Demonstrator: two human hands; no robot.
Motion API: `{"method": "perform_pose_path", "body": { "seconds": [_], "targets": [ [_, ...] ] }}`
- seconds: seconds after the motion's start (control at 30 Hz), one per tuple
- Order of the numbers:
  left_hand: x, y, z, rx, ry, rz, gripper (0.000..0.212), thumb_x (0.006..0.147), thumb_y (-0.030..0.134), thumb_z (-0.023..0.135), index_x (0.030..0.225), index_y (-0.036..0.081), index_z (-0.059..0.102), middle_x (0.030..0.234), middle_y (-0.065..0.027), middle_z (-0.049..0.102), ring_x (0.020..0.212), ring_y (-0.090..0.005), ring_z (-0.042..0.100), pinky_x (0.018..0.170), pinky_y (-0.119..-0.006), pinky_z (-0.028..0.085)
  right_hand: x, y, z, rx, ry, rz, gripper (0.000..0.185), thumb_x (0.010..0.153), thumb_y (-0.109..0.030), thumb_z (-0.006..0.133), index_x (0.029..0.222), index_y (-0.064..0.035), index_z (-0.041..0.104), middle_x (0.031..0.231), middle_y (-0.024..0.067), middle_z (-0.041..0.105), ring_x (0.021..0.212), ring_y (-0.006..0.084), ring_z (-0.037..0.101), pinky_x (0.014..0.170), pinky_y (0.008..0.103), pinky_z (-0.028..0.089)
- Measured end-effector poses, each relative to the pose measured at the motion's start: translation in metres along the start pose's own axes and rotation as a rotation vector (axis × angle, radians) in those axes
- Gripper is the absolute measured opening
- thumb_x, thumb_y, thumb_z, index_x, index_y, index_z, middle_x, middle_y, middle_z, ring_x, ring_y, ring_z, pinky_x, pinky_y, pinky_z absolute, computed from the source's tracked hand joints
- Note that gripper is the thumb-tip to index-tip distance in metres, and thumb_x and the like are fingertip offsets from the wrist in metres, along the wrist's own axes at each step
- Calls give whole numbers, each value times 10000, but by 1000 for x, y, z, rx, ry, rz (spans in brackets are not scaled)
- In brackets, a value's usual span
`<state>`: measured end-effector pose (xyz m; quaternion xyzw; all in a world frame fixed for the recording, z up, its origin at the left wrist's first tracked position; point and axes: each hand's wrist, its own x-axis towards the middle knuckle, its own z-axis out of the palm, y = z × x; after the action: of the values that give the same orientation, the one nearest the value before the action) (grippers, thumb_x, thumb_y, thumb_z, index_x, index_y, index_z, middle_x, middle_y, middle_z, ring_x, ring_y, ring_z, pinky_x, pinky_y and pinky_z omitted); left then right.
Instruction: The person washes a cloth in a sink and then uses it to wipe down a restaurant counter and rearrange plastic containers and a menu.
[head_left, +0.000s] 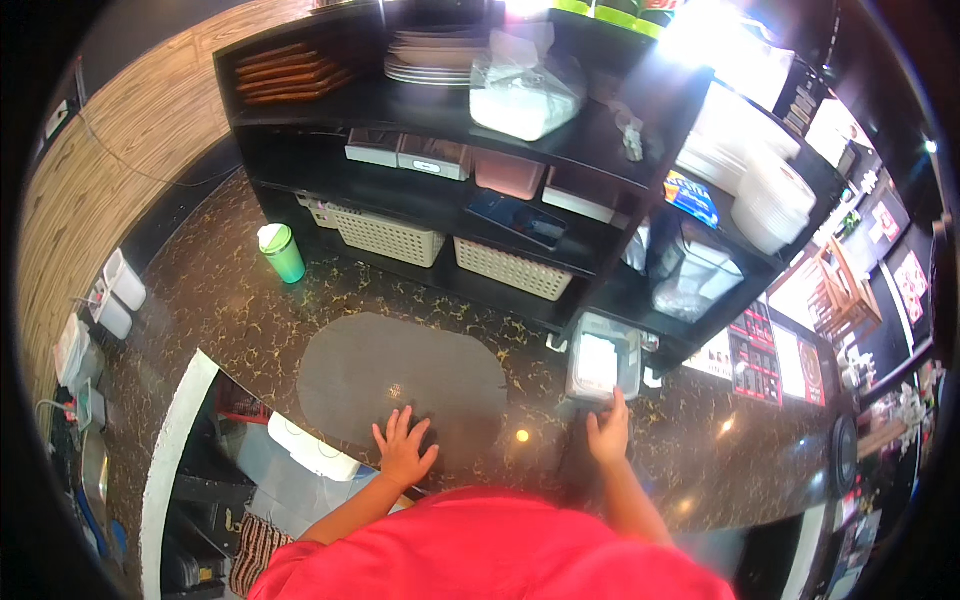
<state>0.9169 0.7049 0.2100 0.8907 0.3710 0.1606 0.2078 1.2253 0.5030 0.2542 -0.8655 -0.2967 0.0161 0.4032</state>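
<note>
My left hand (405, 450) rests with its fingers spread at the near edge of a grey oval mat (405, 367), touching nothing else. Farther right, my right hand (610, 431) reaches to the near edge of a clear plastic container (630, 367) with white contents, its index fingertip at the rim and the thumb apart. Whether the fingertip presses on the container cannot be made out. The container stands on the dark, gold-veined counter (202, 300), at the foot of a black shelf unit (442, 199).
A green tumbler (283, 253) stands left of the shelf. The shelves hold stacked plates (435, 56), a smartphone (517, 217), perforated baskets (390, 236) and stacked white foam containers (774, 199). White holders (124, 281) line the left wall. A black round object (844, 450) lies far right.
</note>
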Motion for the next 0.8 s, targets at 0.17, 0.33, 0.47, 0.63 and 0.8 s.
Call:
{"method": "perform_pose_path", "body": {
  "seconds": [0.17, 0.33, 0.47, 0.63, 0.8],
  "targets": [
    [37, -6, 5, 92, 18, 4, 542, 748, 397, 578, 1230, 160, 500, 1400, -161, 295, 1311, -364, 214, 1016, -632, 77, -48, 41, 0, -456, 5, -225, 557, 738, -261, 617, 1247, -102, 457, 1232, 199, 431, 1165, 373, 384, 975, 547, 247],
    [40, -6, 12, 162, -64, 0, 571, 744, 396, 562, 1254, 156, 469, 1392, -178, 303, 1299, -371, 232, 1022, -610, 108, -60, 52, 1, -568, -91, -186, 444, 741, -338, 554, 1142, -149, 559, 1241, 170, 436, 1182, 357, 370, 978, 560, 227],
    [46, -2, 11, 153, -113, 13, 566, 758, 394, 548, 1260, 145, 468, 1394, -179, 297, 1303, -371, 216, 1031, -601, 96, -55, 52, -3, -546, -30, -206, 429, 718, -326, 580, 1114, -162, 570, 1206, 147, 462, 1147, 350, 407, 951, 533, 269],
    [51, 2, 16, 180, -89, 69, 573, 749, 375, 558, 1243, 96, 474, 1369, -206, 323, 1280, -390, 256, 1015, -608, 134, -52, 41, -14, -515, -22, -147, 417, 717, -325, 618, 1110, -191, 574, 1189, 118, 479, 1141, 300, 427, 937, 516, 292],
    [55, -45, 42, 395, -27, 123, 625, 710, 365, 599, 1253, 94, 450, 1375, -193, 322, 1262, -376, 310, 973, -587, 249, -42, 50, 0, -504, -97, -157, 425, 794, -355, 553, 1181, -184, 513, 1273, 122, 432, 1203, 286, 393, 965, 529, 287]
  ]
}}
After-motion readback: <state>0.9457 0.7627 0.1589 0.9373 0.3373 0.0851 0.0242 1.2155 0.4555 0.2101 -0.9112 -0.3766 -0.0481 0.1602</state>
